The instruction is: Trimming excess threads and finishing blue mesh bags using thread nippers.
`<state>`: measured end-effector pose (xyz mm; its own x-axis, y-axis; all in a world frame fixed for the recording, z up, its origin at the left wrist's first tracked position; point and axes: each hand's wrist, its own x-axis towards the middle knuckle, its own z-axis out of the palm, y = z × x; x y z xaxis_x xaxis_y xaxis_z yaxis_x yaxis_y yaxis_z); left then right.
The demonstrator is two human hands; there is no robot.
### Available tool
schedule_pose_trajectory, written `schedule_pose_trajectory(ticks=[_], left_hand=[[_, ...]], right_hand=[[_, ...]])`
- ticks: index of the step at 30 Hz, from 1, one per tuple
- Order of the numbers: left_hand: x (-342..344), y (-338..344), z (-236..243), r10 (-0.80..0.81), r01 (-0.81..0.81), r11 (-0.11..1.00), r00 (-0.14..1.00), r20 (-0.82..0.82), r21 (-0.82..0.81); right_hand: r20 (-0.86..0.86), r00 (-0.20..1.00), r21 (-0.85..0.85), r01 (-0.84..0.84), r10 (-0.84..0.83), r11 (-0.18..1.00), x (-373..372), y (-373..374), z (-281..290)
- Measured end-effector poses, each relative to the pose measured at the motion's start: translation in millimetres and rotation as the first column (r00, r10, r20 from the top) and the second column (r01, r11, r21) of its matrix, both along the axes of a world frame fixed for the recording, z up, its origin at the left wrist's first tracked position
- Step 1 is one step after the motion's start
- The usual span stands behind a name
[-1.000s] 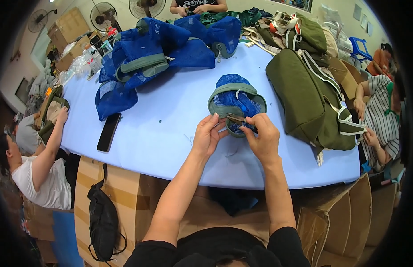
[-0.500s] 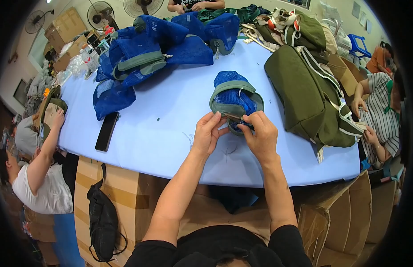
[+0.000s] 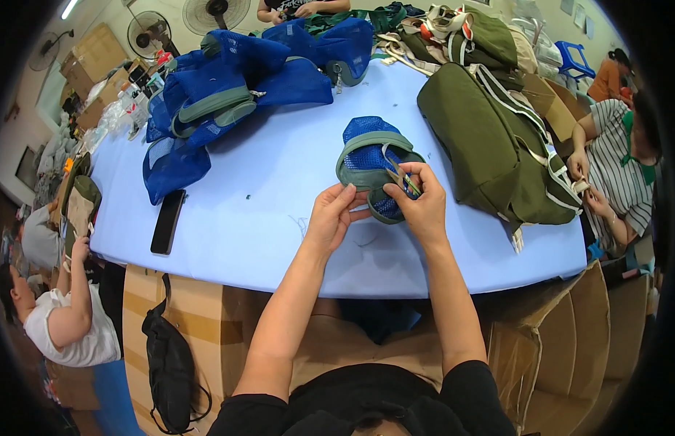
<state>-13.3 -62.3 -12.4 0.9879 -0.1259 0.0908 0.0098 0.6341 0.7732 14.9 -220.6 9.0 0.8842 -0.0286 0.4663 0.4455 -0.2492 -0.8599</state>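
Note:
A small blue mesh bag with grey-green trim lies on the table in front of me. My left hand pinches its near trimmed edge between thumb and fingers. In my right hand is a small pair of thread snips, the blades pointing up and away over the bag's right side. My right fingers are closed round the snips and hide much of the handle. Whether the blades touch the trim I cannot tell. A few loose threads lie on the cloth just below the bag.
A heap of blue mesh bags covers the far left of the table. A black phone lies near the left edge. Olive-green bags fill the right side. Cardboard boxes flank me below. Other people work at the left, right and far sides.
My right hand has shifted slightly, and the snips have swung from lying across the trim to pointing upward. My left hand keeps its pinch on the bag. The whole view has moved a little.

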Motion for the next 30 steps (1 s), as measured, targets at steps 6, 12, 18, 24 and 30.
schedule_pose_trajectory(ticks=[6, 12, 18, 24, 30], left_hand=[[-0.1, -6.3, -16.5, 0.223, -0.291, 0.877, 0.952, 0.212, 0.383], [-5.6, -16.8, -0.2, 0.298, -0.363, 0.864, 0.927, 0.227, 0.347], [-4.7, -7.0, -4.4, 0.202, -0.230, 0.909, 0.973, 0.115, 0.349], [-1.4, -4.4, -9.2, 0.092, -0.109, 0.950, 0.993, 0.071, 0.293], [-0.3, -4.9, -8.1, 0.056, -0.065, 0.978, 0.997, 0.051, 0.198]], right_hand=[[0.122, 0.990, -0.103, 0.076, -0.063, 0.992, 0.5, 3.2, -3.6], [0.157, 0.983, -0.082, 0.105, -0.091, 0.991, -1.8, 4.0, 2.2], [0.156, 0.981, -0.025, 0.120, -0.115, 0.992, 2.7, 3.6, 3.2], [0.174, 0.979, -0.001, 0.111, -0.109, 0.994, 4.2, 3.2, 6.5], [0.154, 0.984, 0.026, 0.082, -0.085, 0.996, 5.9, 1.1, 5.7]])
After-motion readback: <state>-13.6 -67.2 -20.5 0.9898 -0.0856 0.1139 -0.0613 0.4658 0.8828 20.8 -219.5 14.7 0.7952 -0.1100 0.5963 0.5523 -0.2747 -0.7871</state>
